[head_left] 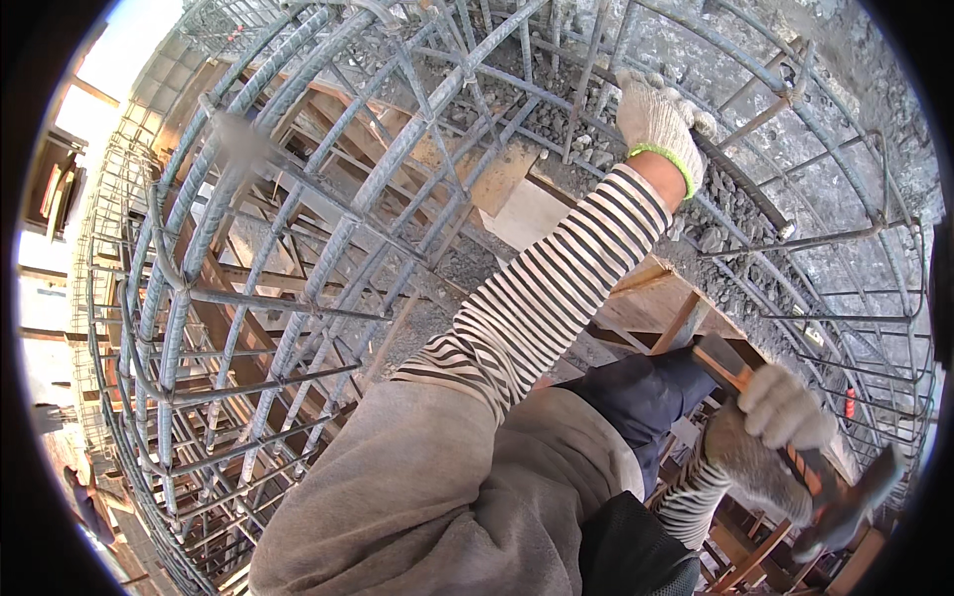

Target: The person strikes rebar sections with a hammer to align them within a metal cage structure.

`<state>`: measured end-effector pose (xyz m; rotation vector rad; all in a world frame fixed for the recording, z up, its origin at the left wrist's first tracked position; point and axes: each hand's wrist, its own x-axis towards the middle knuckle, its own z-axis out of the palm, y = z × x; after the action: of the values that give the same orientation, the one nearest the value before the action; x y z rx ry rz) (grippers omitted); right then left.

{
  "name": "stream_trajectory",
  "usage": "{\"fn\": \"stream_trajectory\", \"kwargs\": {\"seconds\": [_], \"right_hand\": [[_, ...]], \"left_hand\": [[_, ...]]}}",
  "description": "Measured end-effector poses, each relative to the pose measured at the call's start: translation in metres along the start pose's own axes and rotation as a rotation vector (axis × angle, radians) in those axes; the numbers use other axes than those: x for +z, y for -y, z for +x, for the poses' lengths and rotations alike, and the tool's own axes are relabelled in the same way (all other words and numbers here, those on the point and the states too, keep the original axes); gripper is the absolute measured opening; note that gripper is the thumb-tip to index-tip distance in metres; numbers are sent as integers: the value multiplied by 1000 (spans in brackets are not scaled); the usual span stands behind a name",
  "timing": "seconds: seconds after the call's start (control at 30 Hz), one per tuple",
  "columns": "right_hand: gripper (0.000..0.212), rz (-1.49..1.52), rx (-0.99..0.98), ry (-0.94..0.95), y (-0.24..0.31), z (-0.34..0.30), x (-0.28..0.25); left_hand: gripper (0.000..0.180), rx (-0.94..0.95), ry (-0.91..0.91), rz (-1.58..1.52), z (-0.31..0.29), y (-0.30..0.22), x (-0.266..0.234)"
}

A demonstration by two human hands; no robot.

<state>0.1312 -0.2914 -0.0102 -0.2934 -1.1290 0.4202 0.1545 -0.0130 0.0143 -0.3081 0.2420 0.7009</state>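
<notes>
My left hand (656, 117), in a pale knit glove with a green cuff, is up among the rebar against the rough concrete. Its fingers are closed around the upper end of a dark metal bar (747, 189), which slants down to the right over broken concrete. The end inside the fist is hidden. Lower right, my right hand (775, 427), gloved too, grips a hammer by its black and orange handle (737, 370). The hammer's dark head (845, 509) points down and right, apart from the rebar and the bar.
A dense rebar cage (343, 223) curves along the left and top. Chipped rubble (711, 236) lies beside the rough grey concrete (845, 99). Wooden boards (686, 323) show below my left arm. Thin bars and a red-handled object (850, 402) stand at the right.
</notes>
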Motion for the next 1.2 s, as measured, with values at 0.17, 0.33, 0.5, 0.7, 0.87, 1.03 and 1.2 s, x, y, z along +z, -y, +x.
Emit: {"fn": "stream_trajectory", "kwargs": {"seconds": [0.17, 0.33, 0.5, 0.7, 0.87, 1.03, 1.2], "right_hand": [[68, -142, 642, -658, -20, 2, 46], [66, -134, 41, -293, 37, 18, 41], [67, 116, 179, -52, -19, -4, -12], [61, 105, 309, -348, 27, 10, 38], [63, -35, -57, -260, 16, 6, 18], [68, 115, 611, -649, -28, 7, 42], [46, -167, 35, -477, 61, 41, 63]], "left_hand": [[47, 29, -14, 43, 2, -11, 4], [48, -33, 85, -5, 7, -13, -16], [44, 16, 195, 49, 27, -14, -19], [50, 41, 393, 226, 59, -27, -47], [52, -174, 579, -12, 57, -16, -57], [51, 70, 158, 258, 52, -20, -42], [50, 77, 107, 140, 34, -15, -26]]}}
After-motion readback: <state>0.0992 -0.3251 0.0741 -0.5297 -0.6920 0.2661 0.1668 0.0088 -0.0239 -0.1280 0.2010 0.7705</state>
